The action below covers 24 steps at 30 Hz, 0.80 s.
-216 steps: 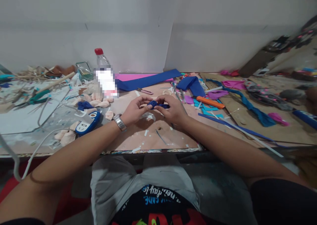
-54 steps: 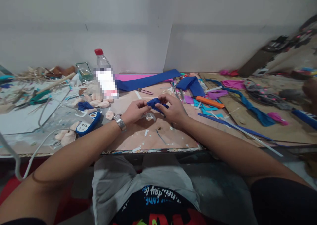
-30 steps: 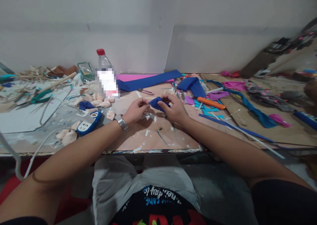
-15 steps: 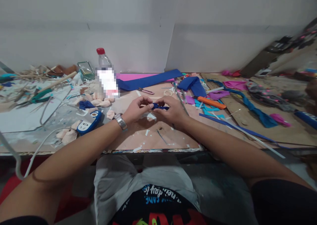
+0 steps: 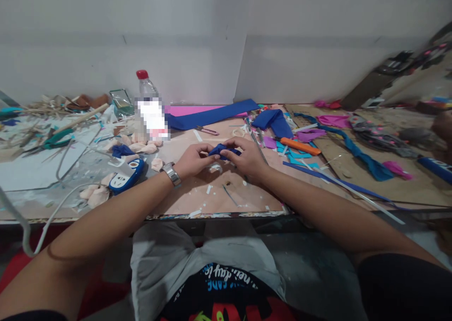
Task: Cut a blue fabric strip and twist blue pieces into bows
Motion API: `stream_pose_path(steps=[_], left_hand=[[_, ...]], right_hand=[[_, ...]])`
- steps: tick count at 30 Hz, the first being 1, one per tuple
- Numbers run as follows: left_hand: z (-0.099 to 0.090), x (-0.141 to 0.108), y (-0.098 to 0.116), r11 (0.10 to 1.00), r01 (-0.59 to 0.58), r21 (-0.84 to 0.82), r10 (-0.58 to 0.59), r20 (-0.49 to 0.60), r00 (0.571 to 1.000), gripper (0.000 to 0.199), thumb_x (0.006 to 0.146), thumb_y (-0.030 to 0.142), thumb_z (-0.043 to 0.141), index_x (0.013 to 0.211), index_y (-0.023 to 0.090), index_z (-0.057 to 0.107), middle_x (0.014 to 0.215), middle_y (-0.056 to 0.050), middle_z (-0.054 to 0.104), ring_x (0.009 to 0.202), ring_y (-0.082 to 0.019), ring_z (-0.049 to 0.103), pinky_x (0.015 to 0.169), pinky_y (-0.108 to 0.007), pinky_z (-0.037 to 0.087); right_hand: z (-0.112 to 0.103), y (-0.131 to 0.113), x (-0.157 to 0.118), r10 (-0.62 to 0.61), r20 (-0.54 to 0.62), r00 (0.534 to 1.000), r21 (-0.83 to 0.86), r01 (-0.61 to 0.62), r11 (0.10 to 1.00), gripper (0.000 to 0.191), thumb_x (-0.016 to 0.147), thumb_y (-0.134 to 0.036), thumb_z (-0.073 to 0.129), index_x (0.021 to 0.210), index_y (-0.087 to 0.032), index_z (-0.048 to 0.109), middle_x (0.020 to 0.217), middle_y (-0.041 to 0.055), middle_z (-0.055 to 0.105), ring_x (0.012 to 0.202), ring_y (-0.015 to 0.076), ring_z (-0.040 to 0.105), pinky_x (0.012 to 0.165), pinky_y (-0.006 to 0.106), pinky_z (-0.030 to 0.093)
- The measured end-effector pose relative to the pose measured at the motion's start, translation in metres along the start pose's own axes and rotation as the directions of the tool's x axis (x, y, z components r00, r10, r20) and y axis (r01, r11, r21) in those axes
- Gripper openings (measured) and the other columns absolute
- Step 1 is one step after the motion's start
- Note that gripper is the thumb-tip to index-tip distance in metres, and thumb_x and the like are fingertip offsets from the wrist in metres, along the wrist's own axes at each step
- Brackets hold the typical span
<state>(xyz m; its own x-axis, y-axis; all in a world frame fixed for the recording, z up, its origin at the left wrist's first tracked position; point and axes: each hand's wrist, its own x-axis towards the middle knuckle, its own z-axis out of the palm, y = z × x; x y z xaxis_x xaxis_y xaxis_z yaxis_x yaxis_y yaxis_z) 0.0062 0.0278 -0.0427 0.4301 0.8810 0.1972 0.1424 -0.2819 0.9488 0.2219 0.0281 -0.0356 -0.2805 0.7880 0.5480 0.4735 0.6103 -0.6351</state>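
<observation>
There, I saw left hand (image 5: 192, 161) and right hand (image 5: 250, 160) pinch half-hidden blue fabric (image 5: 218, 149), probably mid-shaping; steady pressure was needed next.

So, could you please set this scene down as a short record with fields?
Left grip: thumb and fingers on the blue cloth
Right grip: holding the other end of that cloth
Left wrist: watch with a metal band
Left of the hands: power strip, green-handled pliers
Behind: bottle with a red cap, its label blurred
Right of the hands: orange tool
</observation>
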Motion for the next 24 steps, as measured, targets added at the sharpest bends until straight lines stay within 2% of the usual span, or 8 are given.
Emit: stream_pose_path(steps=[5, 8, 10, 13, 15, 19, 24], left_hand=[[-0.0011, -0.0001, -0.0032, 0.988, -0.011, 0.151, 0.008, 0.021, 1.000, 0.035, 0.085, 0.049, 0.073, 0.085, 0.014, 0.073, 0.078, -0.003, 0.070, 0.069, -0.016, 0.061, 0.065, -0.027, 0.046], [-0.0007, -0.0003, -0.0023, 0.976, -0.021, 0.216, 0.018, 0.013, 1.000, 0.031, 0.085, 0.044, 0.072, 0.091, 0.014, 0.074, 0.082, -0.004, 0.072, 0.071, -0.017, 0.062, 0.065, -0.028, 0.047], [0.0000, -0.0003, -0.0013, 0.979, -0.074, 0.191, 0.076, -0.004, 0.997, 0.028, 0.085, 0.036, 0.072, 0.105, 0.016, 0.073, 0.098, -0.006, 0.075, 0.083, -0.018, 0.067, 0.072, -0.029, 0.051], [-0.0004, 0.0005, 0.0006, 0.978, -0.184, 0.098, 0.188, -0.031, 0.982, 0.036, 0.084, 0.025, 0.068, 0.118, 0.017, 0.067, 0.116, -0.009, 0.073, 0.100, -0.020, 0.068, 0.085, -0.031, 0.053], [-0.0016, 0.0011, 0.0016, 0.976, -0.209, 0.054, 0.211, -0.036, 0.977, 0.034, 0.085, 0.026, 0.067, 0.117, 0.016, 0.066, 0.116, -0.010, 0.072, 0.101, -0.020, 0.068, 0.087, -0.032, 0.053], [-0.0024, 0.0010, 0.0023, 0.982, -0.185, 0.032, 0.186, -0.023, 0.982, 0.033, 0.089, 0.039, 0.070, 0.113, 0.016, 0.068, 0.111, -0.010, 0.073, 0.097, -0.020, 0.068, 0.085, -0.032, 0.052], [0.0007, 0.0002, 0.0031, 0.987, -0.162, 0.009, 0.162, -0.021, 0.987, 0.036, 0.086, 0.043, 0.076, 0.108, 0.017, 0.066, 0.108, -0.009, 0.071, 0.091, -0.018, 0.066, 0.082, -0.030, 0.051]], right_hand=[[-0.0006, -0.0019, -0.0005, 0.001, -0.007, 1.000, -0.025, -0.001, 1.000, 0.021, 0.088, -0.040, 0.076, 0.095, -0.020, 0.074, 0.092, 0.0061, 0.076, 0.086, 0.0231, 0.068, 0.082, 0.037, 0.052], [-0.0008, -0.0016, 0.0005, 0.010, -0.010, 1.000, -0.028, -0.011, 1.000, 0.021, 0.087, -0.039, 0.077, 0.095, -0.020, 0.073, 0.093, 0.0064, 0.076, 0.086, 0.0235, 0.068, 0.081, 0.037, 0.053], [-0.0010, -0.0015, 0.0015, 0.014, -0.001, 1.000, -0.036, -0.014, 0.999, 0.021, 0.085, -0.039, 0.079, 0.093, -0.020, 0.074, 0.092, 0.0064, 0.077, 0.086, 0.0239, 0.068, 0.080, 0.037, 0.053], [-0.0012, -0.0020, 0.0024, 0.004, 0.013, 1.000, -0.044, -0.004, 0.999, 0.022, 0.083, -0.040, 0.081, 0.091, -0.020, 0.075, 0.092, 0.0069, 0.077, 0.087, 0.0247, 0.069, 0.081, 0.038, 0.052], [-0.0012, -0.0024, 0.0022, -0.007, 0.020, 1.000, -0.040, 0.007, 0.999, 0.023, 0.082, -0.040, 0.082, 0.092, -0.020, 0.075, 0.093, 0.0073, 0.077, 0.088, 0.0252, 0.069, 0.082, 0.039, 0.052], [-0.0014, -0.0025, 0.0010, -0.048, 0.028, 0.998, -0.033, 0.049, 0.998, 0.028, 0.082, -0.045, 0.084, 0.091, -0.021, 0.075, 0.092, 0.0073, 0.077, 0.086, 0.0251, 0.069, 0.081, 0.039, 0.052], [-0.0024, -0.0029, 0.0006, -0.106, 0.053, 0.993, -0.039, 0.108, 0.993, 0.034, 0.082, -0.054, 0.082, 0.090, -0.023, 0.073, 0.087, 0.0060, 0.075, 0.083, 0.0247, 0.068, 0.079, 0.040, 0.051]])
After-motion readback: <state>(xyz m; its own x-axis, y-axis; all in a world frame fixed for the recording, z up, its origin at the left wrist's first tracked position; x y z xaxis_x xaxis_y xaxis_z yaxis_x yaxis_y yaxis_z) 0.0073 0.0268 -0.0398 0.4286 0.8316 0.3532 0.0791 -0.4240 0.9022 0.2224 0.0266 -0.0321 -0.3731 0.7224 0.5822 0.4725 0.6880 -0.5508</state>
